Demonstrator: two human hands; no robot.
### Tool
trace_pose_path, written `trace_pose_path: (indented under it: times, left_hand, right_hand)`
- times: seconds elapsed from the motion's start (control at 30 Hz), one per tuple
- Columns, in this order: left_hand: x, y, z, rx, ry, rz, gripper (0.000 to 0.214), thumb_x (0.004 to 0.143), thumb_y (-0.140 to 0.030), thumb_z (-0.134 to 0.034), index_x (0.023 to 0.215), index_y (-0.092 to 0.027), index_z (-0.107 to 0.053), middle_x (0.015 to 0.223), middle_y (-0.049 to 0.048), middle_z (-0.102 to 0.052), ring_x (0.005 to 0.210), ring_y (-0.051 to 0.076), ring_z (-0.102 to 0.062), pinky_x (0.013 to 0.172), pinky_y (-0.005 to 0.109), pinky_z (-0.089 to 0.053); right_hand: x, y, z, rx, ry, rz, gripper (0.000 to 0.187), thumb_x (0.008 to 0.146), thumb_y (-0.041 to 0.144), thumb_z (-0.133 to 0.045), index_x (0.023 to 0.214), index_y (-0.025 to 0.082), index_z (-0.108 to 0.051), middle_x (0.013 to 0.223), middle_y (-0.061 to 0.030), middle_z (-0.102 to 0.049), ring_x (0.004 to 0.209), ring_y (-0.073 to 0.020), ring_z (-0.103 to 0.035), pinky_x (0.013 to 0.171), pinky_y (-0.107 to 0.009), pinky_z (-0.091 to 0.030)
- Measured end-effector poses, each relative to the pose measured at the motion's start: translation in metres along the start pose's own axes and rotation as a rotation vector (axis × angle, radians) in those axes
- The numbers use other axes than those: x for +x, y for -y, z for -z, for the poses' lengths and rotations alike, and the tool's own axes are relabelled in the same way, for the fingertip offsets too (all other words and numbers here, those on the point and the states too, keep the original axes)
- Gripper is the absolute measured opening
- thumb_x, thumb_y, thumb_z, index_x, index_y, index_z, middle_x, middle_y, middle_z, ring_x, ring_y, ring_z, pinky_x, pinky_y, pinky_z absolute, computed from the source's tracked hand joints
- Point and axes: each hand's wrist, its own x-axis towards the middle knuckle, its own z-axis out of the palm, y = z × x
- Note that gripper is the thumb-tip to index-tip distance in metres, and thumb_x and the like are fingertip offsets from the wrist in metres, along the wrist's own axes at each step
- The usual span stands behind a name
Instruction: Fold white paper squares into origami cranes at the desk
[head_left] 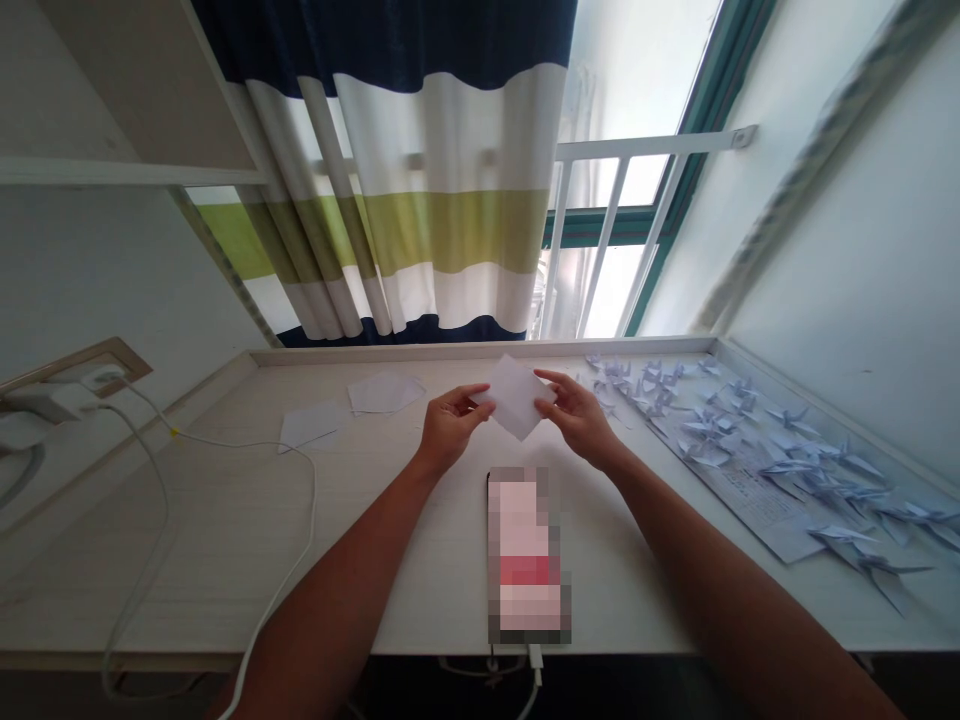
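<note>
A white square sheet of paper (pixel 517 398) is held up above the desk, turned so that one corner points toward me. My left hand (pixel 450 420) pinches its left corner between thumb and fingers. At the opposite corner, my right hand (pixel 577 415) grips it the same way. Below the paper lies a phone (pixel 525 560) with a blurred screen and a white cable plugged into its near end. To the left rest some loose white sheets (pixel 386 391) and another white sheet (pixel 309 426).
Many folded paper cranes (pixel 720 425) spread over the desk's right side, some on a written sheet (pixel 765 505). A white charging cable (pixel 313 500) runs from the wall plugs (pixel 56 400) across the left. A striped curtain (pixel 450 180) and white railing (pixel 622 170) stand behind the desk (pixel 360 520).
</note>
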Motion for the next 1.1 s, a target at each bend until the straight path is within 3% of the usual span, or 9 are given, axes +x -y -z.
trace_pose_path:
  times: [0.1,0.2,0.33,0.5,0.67,0.8,0.9,1.0,1.1]
  left_hand:
    - [0.001,-0.001,0.002,-0.025,-0.028,-0.014,0.043,0.067,-0.033,-0.091,0.107,-0.019,-0.081,0.078,0.0015,-0.076,0.071,0.014,-0.067,0.072,0.028,-0.056]
    - [0.003,-0.001,0.004,-0.022,-0.029,-0.011,0.042,0.066,-0.034,-0.092,0.104,-0.019,-0.082,0.084,0.0035,-0.079,0.077,0.015,-0.07,0.078,0.03,-0.058]
    - [0.005,0.0,0.006,-0.017,-0.096,-0.019,0.046,0.063,-0.037,-0.095,0.103,-0.018,-0.083,0.087,0.0047,-0.08,0.078,0.017,-0.071,0.082,0.035,-0.06]
    - [0.008,-0.002,0.013,0.014,-0.094,0.004,0.047,0.06,-0.04,-0.096,0.1,-0.018,-0.084,0.092,0.0081,-0.082,0.085,0.023,-0.075,0.09,0.043,-0.062]
    - [0.011,-0.001,0.022,0.136,-0.063,0.007,0.041,0.065,-0.042,-0.093,0.098,-0.019,-0.084,0.087,0.0089,-0.082,0.079,0.024,-0.076,0.085,0.043,-0.062]
    - [0.017,-0.003,0.03,0.204,-0.115,-0.074,0.03,0.073,-0.044,-0.088,0.089,-0.019,-0.084,0.085,0.0089,-0.081,0.08,0.024,-0.075,0.082,0.04,-0.061]
    - [0.018,-0.008,0.033,0.295,-0.132,-0.206,0.03,0.079,-0.041,-0.083,0.103,-0.023,-0.082,0.104,0.0087,-0.081,0.097,0.023,-0.074,0.089,0.037,-0.059]
    - [0.016,-0.011,0.031,0.284,0.003,-0.243,0.056,0.08,-0.037,-0.084,0.134,-0.029,-0.07,0.121,0.0079,-0.077,0.108,0.023,-0.073,0.096,0.037,-0.057]
    - [0.012,-0.008,0.027,0.255,0.056,-0.155,0.054,0.077,-0.04,-0.086,0.128,-0.027,-0.075,0.113,0.0081,-0.08,0.097,0.023,-0.074,0.094,0.039,-0.057]
  right_hand:
    - [0.002,-0.006,0.002,0.006,-0.061,-0.008,0.055,0.081,0.047,-0.082,0.128,0.023,-0.068,0.08,-0.0015,-0.07,0.078,-0.0213,-0.068,0.079,-0.042,-0.06]
    - [0.003,-0.009,0.003,-0.005,-0.125,0.006,0.05,0.076,0.049,-0.086,0.116,0.022,-0.074,0.078,-0.0022,-0.071,0.075,-0.0208,-0.068,0.079,-0.043,-0.06]
    - [0.004,-0.006,0.005,-0.036,-0.164,0.058,0.061,0.076,0.052,-0.085,0.129,0.025,-0.071,0.08,-0.0018,-0.072,0.074,-0.0213,-0.069,0.079,-0.044,-0.062]
    - [0.004,-0.007,0.006,-0.108,-0.181,0.094,0.039,0.08,0.051,-0.083,0.107,0.023,-0.081,0.082,-0.0051,-0.076,0.079,-0.0237,-0.072,0.086,-0.047,-0.061]
    - [0.005,-0.013,0.009,-0.16,-0.253,0.067,0.033,0.077,0.048,-0.085,0.1,0.024,-0.083,0.092,-0.0071,-0.081,0.088,-0.0276,-0.076,0.091,-0.049,-0.06]
    - [0.009,-0.012,0.019,-0.142,-0.349,0.081,0.032,0.075,0.048,-0.086,0.094,0.023,-0.083,0.092,-0.0073,-0.082,0.088,-0.0289,-0.076,0.088,-0.047,-0.061]
    - [0.01,-0.011,0.023,-0.124,-0.337,0.096,0.031,0.075,0.048,-0.086,0.094,0.023,-0.083,0.09,-0.0065,-0.082,0.086,-0.028,-0.076,0.086,-0.047,-0.061]
    - [0.01,-0.011,0.02,-0.133,-0.275,0.107,0.029,0.077,0.048,-0.085,0.094,0.024,-0.083,0.089,-0.0059,-0.081,0.086,-0.0274,-0.076,0.086,-0.047,-0.061]
    - [0.008,-0.01,0.016,-0.132,-0.223,0.108,0.028,0.078,0.048,-0.084,0.094,0.025,-0.083,0.09,-0.0063,-0.081,0.088,-0.0277,-0.076,0.087,-0.048,-0.061]
